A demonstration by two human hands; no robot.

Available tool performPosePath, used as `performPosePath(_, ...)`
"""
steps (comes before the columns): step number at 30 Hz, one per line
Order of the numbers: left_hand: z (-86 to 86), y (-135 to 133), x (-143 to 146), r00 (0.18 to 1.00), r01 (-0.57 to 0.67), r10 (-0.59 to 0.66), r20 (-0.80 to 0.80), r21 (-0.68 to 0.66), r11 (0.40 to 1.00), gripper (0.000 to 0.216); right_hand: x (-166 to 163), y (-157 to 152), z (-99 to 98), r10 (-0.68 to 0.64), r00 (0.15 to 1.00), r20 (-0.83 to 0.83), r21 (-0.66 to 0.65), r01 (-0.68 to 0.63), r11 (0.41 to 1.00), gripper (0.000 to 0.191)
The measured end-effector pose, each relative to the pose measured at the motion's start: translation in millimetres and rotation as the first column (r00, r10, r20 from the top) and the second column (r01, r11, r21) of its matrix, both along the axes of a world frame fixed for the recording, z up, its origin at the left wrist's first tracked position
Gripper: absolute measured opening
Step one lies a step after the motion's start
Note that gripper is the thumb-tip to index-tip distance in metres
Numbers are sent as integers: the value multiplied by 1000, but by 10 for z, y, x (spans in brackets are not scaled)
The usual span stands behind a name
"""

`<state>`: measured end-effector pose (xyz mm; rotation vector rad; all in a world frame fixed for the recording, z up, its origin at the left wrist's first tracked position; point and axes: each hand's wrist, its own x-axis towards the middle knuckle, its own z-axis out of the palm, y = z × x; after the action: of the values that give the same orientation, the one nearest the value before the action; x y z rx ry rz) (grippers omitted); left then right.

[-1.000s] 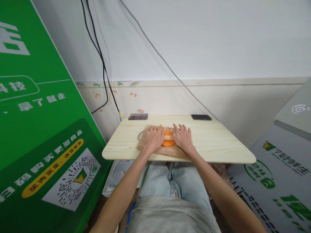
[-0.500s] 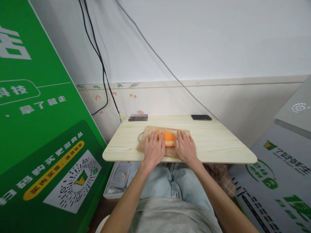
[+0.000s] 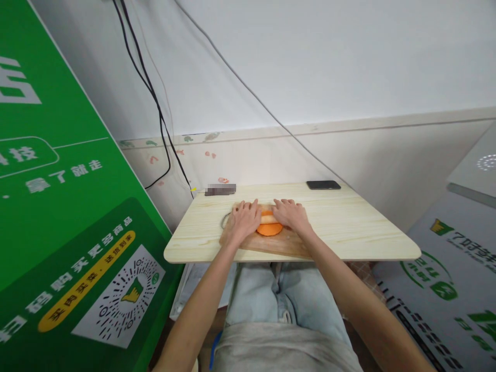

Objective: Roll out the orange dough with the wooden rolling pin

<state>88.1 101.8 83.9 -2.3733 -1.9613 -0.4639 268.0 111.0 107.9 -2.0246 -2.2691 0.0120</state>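
In the head view, a rolling pin is laid crosswise between the left hand and the right hand, its long axis running from side to side, roughly square to the forearms. Its 2 ends are covered by the palms, and the fingers are stretched forward, loosely spread rather than seen curled around the wood; what is done by the thumbs underneath cannot be told. A flat piece of orange dough is placed under the pin's bare middle, showing on both the far and near sides, with more exposed on the near side. Neither hand can be called clearly nearer, since the dough is flanked by both. The dough is borne by a wooden board, tilted slightly at the table's front edge, with a metal ring at its left end. At the back, a phone is set to the right and a blurred dark object to the left. The table is backed by a wall and flanked by a green sign and a grey panel.
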Motion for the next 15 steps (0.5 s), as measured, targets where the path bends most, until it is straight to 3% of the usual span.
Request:
performPosePath(3, 78, 122, 1, 1000, -4, 4, -6, -58, 998, 56, -27, 115, 82, -9, 1000, -13, -67, 8, 998, 55)
performPosePath(6, 84, 132, 9, 1000, 1, -2, -3, -40, 999, 55, -43, 103, 104, -9, 1000, -18, -54, 8, 999, 53)
performPosePath(10, -31, -16, 13, 999, -1, -2, 39, 79, 997, 53, -7, -88, -2, 24, 1000, 13, 100, -26, 995, 48)
performPosePath(15, -130, -203, 1, 995, 30, -46, 92, 165, 986, 52, 127, -272, -186, 162, 987, 23, 287, -162, 944, 49)
